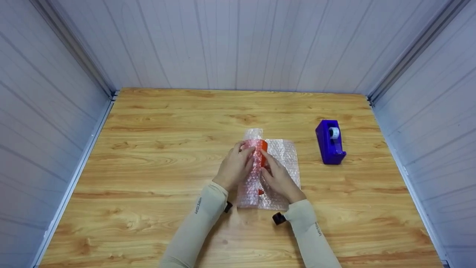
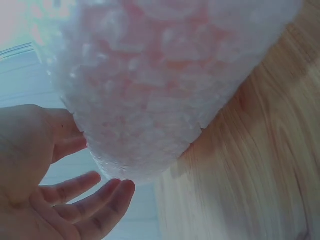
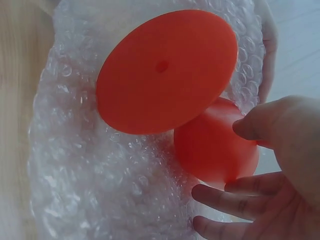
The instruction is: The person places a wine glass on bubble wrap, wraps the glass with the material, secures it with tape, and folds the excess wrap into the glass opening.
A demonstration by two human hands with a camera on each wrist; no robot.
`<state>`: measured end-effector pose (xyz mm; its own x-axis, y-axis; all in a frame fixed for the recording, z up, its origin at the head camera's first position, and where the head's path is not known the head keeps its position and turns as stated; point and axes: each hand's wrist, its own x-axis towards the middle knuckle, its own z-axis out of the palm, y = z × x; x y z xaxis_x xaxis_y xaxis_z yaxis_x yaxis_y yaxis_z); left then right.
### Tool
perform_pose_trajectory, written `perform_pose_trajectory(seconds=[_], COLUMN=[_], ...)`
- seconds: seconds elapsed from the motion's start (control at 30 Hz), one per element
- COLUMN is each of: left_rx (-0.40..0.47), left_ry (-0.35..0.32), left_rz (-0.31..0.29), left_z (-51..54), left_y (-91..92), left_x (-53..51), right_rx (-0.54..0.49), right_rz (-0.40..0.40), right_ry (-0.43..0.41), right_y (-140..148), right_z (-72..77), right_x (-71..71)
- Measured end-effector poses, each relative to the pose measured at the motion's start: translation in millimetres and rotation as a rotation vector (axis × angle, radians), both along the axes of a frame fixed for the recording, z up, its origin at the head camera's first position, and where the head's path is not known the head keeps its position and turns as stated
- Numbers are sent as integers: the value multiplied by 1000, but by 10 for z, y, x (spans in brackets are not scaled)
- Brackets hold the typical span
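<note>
Head view. Wood-grain tabletop (image 1: pixel 167 149), pale ribbed panels (image 1: pixel 238 44) rising beyond its far edge and at both sides. A clear bubble-wrap sheet (image 1: pixel 284 160) lies well in from the left and right edges, a little right of the midline. On it, a glossy red-orange object (image 1: pixel 264 145), partly covered: the wrap's left part is folded over it, leaving a strip bare at the right and a small red tip showing lower down, toward the near edge. My left hand (image 1: pixel 235 165) bends over the folded part; my right hand (image 1: pixel 279 180) is at the bare strip, fingertips on it. Blue-purple plastic tape dispenser (image 1: pixel 326 145) with a white roll (image 1: pixel 334 133) stands near the right edge, apart from the wrap. Beige sleeves (image 1: pixel 202 219) on both arms.

Left wrist. Wrap fills the upper frame, red showing through. Left thumb passes behind its edge, fingers half curled at its lower end: a loose grip on the wrap.

Right wrist. Flat red disc (image 3: pixel 170 75) with a small central mark; behind it a rounded red part (image 3: pixel 215 142); how they join, cannot tell. Right thumb and fingers lightly pinch the rounded part, partly spread.
</note>
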<state>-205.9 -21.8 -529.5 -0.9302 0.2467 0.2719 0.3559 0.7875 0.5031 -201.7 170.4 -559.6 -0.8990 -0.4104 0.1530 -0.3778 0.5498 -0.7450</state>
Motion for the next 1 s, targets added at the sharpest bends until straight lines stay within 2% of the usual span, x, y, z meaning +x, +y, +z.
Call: perform_pose_trajectory(seconds=[0.13,0.33,0.5,0.6,0.7,0.83,1.0], left_rx=[-29,-93,-151,-165,-172,-180,-203], left_ry=[-25,-16,35,72,96,114,110], left_rz=[0,-8,-8,-3,1,5,14], left_z=[18,46,65,67,64,64,66], left_y=[2,55,101,115,125,150,193], left_x=[-5,-19,-26,-24,-19,-17,-25], right_rx=[-16,2,-1,-8,4,19,31], right_rz=[8,11,9,7,5,-10,-38], right_ry=[58,141,130,102,109,173,305], right_y=[7,21,26,32,26,-11,-72], right_z=[-6,50,125,139,126,116,109], right_x=[1,2,-19,-26,-23,-3,8])
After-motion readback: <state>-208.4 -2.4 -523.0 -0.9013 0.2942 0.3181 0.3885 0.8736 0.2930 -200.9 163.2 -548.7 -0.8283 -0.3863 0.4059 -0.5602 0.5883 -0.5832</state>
